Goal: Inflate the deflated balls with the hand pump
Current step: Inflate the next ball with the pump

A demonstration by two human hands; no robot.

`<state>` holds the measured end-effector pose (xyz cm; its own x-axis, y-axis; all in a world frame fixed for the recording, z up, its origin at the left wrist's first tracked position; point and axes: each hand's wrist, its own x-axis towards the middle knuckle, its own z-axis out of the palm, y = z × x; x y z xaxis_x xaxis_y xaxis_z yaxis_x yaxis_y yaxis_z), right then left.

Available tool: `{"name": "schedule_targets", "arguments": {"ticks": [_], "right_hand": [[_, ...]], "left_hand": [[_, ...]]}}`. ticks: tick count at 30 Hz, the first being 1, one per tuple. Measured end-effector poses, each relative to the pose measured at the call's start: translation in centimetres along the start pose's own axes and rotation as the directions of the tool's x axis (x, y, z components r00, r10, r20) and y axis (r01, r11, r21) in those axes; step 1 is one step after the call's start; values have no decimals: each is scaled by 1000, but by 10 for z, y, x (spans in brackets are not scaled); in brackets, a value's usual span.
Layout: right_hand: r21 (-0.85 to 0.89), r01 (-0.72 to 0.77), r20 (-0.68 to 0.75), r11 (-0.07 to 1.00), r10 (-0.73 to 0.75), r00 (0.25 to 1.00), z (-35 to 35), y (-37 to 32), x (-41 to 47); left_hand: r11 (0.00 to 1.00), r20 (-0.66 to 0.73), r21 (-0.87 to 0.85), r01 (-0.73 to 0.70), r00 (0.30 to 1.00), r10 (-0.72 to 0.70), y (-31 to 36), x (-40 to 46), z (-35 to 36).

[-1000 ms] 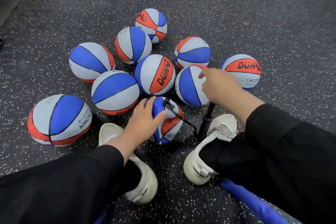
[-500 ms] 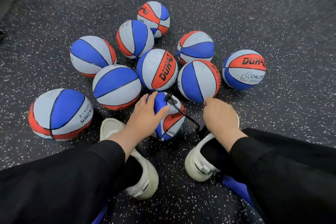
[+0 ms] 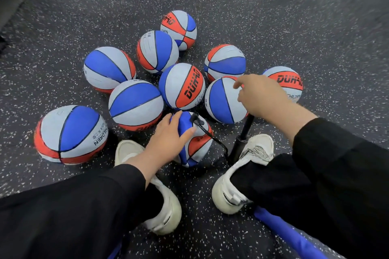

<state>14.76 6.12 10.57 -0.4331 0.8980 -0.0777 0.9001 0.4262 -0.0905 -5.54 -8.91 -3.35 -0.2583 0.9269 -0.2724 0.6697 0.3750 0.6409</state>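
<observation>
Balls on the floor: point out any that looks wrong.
One does: the ball under the left hand, hose plugged in, looks caved in and crumpled. The other balls look round and full.

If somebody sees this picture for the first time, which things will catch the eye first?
First, the cluster of red, white and blue balls on the speckled floor. Then, nearest the white shoes, the small dented ball under the left hand, its hose leading to the black pump beneath the raised right hand.
</observation>
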Motion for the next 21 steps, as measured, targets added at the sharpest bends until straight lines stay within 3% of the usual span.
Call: {"name": "schedule_targets", "arguments": {"ticks": [3, 6, 12, 17, 21], "right_hand": [[5, -99, -86, 995, 99, 991, 30, 3, -15], [-89, -78, -113, 993, 68, 991, 63, 1, -37], [12, -111, -35, 994, 111, 993, 105, -1, -68], [-24, -68, 45, 997, 69, 997, 92, 1, -59], [-24, -24, -48, 999, 23, 999, 45, 7, -31]], "left_hand": [[1000, -1, -4, -6, 1000, 6, -1, 0, 0], [1000, 7, -12, 1, 1000, 0, -1, -1, 1], [1000, 5, 5, 2, 1000, -2, 4, -3, 0], [1000, 7, 7, 0, 1000, 0, 5, -4, -2], [1000, -1, 7, -1, 1000, 1, 4, -2, -3]]}}
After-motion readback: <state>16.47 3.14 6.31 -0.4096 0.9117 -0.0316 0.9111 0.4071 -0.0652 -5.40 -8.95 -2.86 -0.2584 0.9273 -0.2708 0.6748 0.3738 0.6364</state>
